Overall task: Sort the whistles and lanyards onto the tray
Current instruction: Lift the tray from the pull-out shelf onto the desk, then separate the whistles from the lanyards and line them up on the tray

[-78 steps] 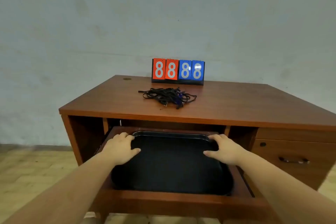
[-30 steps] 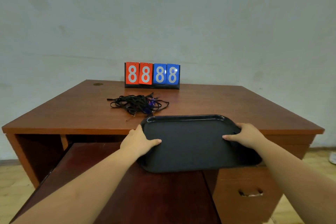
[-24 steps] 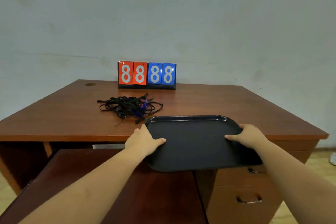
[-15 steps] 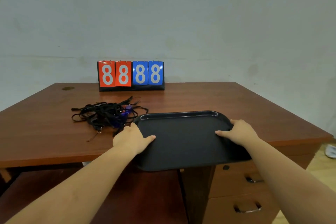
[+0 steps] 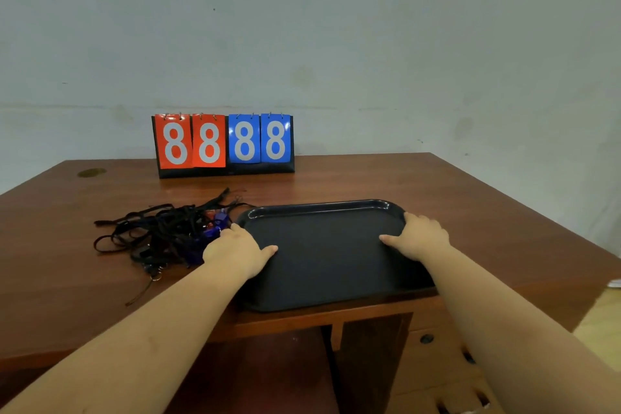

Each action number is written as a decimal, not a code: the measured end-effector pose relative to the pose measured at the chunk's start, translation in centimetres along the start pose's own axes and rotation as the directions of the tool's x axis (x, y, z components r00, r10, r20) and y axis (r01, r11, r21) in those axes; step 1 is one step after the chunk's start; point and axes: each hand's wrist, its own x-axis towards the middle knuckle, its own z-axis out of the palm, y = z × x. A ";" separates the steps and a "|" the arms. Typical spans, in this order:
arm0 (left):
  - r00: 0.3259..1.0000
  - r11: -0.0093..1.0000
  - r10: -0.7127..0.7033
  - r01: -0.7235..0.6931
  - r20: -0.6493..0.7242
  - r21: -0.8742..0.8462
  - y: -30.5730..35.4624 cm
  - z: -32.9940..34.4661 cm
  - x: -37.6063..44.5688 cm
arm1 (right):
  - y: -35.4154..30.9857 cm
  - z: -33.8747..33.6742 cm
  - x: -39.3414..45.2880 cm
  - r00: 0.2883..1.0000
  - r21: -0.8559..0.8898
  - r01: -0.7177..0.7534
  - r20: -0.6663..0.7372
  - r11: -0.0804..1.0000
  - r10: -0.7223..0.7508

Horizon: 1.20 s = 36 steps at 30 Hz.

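Left hand [image 5: 237,250], right hand [image 5: 420,239] grip black tray [image 5: 329,259] on desk [image 5: 470,212]; lanyard tangle [image 5: 161,235] beside.

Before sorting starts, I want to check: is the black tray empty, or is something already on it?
Empty. The black tray shows only bare dark surface; the lanyard tangle lies left of it on the desk.
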 end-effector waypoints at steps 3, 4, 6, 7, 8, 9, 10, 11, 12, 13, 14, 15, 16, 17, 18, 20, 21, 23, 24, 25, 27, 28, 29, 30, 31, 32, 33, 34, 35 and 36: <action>0.998 0.997 0.053 -0.052 -0.020 0.065 -0.4 -0.5 -0.4 | -2.9 -0.3 -1.7 0.994 -0.018 0.107 -0.006 0.994 -0.107; 0.996 0.993 0.084 -0.081 -0.026 0.089 -0.5 -0.8 -0.7 | -4.0 -0.3 -2.4 0.989 -0.004 0.150 -0.008 0.989 -0.151; 0.987 0.983 0.147 -0.139 -0.059 0.122 -1.1 -1.5 -1.5 | -6.4 -0.1 -4.0 0.976 0.044 0.219 -0.010 0.975 -0.219; 0.980 0.978 0.180 -0.168 -0.088 0.125 -1.5 -1.7 -1.9 | -7.7 -0.1 -5.0 0.969 0.064 0.248 -0.007 0.967 -0.248; 0.969 0.973 0.214 -0.201 -0.123 0.112 -2.1 -1.9 -2.3 | -9.0 0.0 -5.9 0.961 0.072 0.275 -0.002 0.959 -0.276; 0.956 0.968 0.248 -0.237 -0.160 0.084 -3.0 -2.1 -2.6 | -10.3 0.0 -6.9 0.953 0.073 0.303 0.005 0.950 -0.304; 0.941 0.961 0.277 -0.274 -0.193 0.044 -4.0 -2.2 -2.8 | -11.6 0.2 -7.8 0.943 0.075 0.330 0.010 0.941 -0.332; 0.929 0.951 0.301 -0.308 -0.216 0.000 -5.3 -2.4 -3.0 | -12.8 0.3 -8.8 0.935 0.083 0.353 0.012 0.932 -0.356; 0.921 0.941 0.314 -0.334 -0.230 -0.050 -6.7 -2.6 -3.0 | -14.1 0.5 -9.7 0.927 0.094 0.373 0.011 0.923 -0.375; 0.919 0.933 0.315 -0.346 -0.237 -0.102 -8.3 -2.7 -3.0 | -15.4 0.7 -10.6 0.919 0.103 0.391 0.008 0.915 -0.394; 0.922 0.926 0.308 -0.347 -0.235 -0.150 -9.9 -2.8 -2.9 | -16.6 1.0 -11.4 0.912 0.111 0.407 0.006 0.907 -0.410; 0.928 0.920 0.296 -0.341 -0.228 -0.192 -11.6 -2.8 -2.7 | -17.9 1.2 -12.2 0.906 0.119 0.420 0.005 0.900 -0.424; 0.934 0.916 0.284 -0.331 -0.216 -0.227 -13.3 -2.8 -2.5 | -19.1 1.5 -13.0 0.900 0.127 0.432 0.003 0.893 -0.436; 0.939 0.913 0.276 -0.323 -0.205 -0.250 -15.0 -2.7 -2.3 | -20.3 1.7 -13.6 0.895 0.140 0.442 0.000 0.886 -0.447; 0.942 0.912 0.273 -0.317 -0.193 -0.258 -16.6 -2.5 -2.1 | -21.4 2.0 -14.3 0.891 0.154 0.449 -0.005 0.880 -0.454; 0.948 0.918 0.269 -0.306 -0.171 -0.253 -19.3 -2.2 -1.9 | -23.5 2.6 -15.4 0.885 0.173 0.460 -0.010 0.871 -0.465; 0.950 0.919 0.269 -0.303 -0.160 -0.251 -20.5 -2.1 -1.8 | -24.4 2.8 -15.7 0.883 0.177 0.464 -0.011 0.868 -0.470; 0.952 0.918 0.271 -0.300 -0.142 -0.259 -22.2 -2.0 -1.5 | -26.1 2.9 -16.3 0.878 0.180 0.473 -0.011 0.863 -0.479; 0.952 0.915 0.272 -0.300 -0.136 -0.270 -22.9 -2.1 -1.4 | -26.8 2.9 -16.4 0.876 0.182 0.476 -0.013 0.860 -0.482; 0.953 0.910 0.273 -0.299 -0.130 -0.286 -23.4 -2.1 -1.2 | -27.5 2.7 -16.5 0.875 0.182 0.478 -0.015 0.859 -0.484; 0.955 0.902 0.273 -0.295 -0.113 -0.314 -24.0 -2.0 -1.0 | -28.4 2.4 -16.6 0.873 0.178 0.482 -0.011 0.858 -0.488; 0.956 0.901 0.273 -0.292 -0.105 -0.321 -24.1 -2.1 -0.9 | -28.7 2.2 -16.6 0.871 0.175 0.484 -0.008 0.857 -0.491; 0.957 0.900 0.274 -0.291 -0.098 -0.324 -24.1 -2.3 -0.8 | -29.0 2.0 -16.5 0.869 0.174 0.488 -0.004 0.855 -0.495; 0.956 0.899 0.278 -0.293 -0.092 -0.325 -24.0 -2.4 -0.7 | -29.1 1.8 -16.3 0.866 0.171 0.493 0.000 0.853 -0.500; 0.955 0.897 0.284 -0.297 -0.088 -0.326 -23.9 -2.7 -0.7 | -29.3 1.6 -16.0 0.863 0.164 0.498 0.003 0.851 -0.505; 0.954 0.896 0.289 -0.300 -0.085 -0.329 -23.8 -2.9 -0.6 | -29.4 1.4 -15.7 0.860 0.155 0.504 0.005 0.850 -0.510; 0.953 0.893 0.292 -0.302 -0.080 -0.333 -23.6 -3.2 -0.5 | -29.6 1.3 -15.4 0.858 0.151 0.507 0.009 0.849 -0.514; 0.953 0.892 0.293 -0.300 -0.074 -0.338 -23.5 -3.5 -0.4 | -29.8 1.1 -15.1 0.856 0.153 0.509 0.018 0.847 -0.517; 0.954 0.891 0.293 -0.298 -0.068 -0.343 -23.3 -3.8 -0.2 | -30.0 0.9 -14.7 0.853 0.159 0.510 0.032 0.845 -0.521; 0.954 0.890 0.293 -0.297 -0.064 -0.347 -23.3 -3.9 0.1 | -30.3 0.9 -14.3 0.849 0.165 0.513 0.046 0.842 -0.526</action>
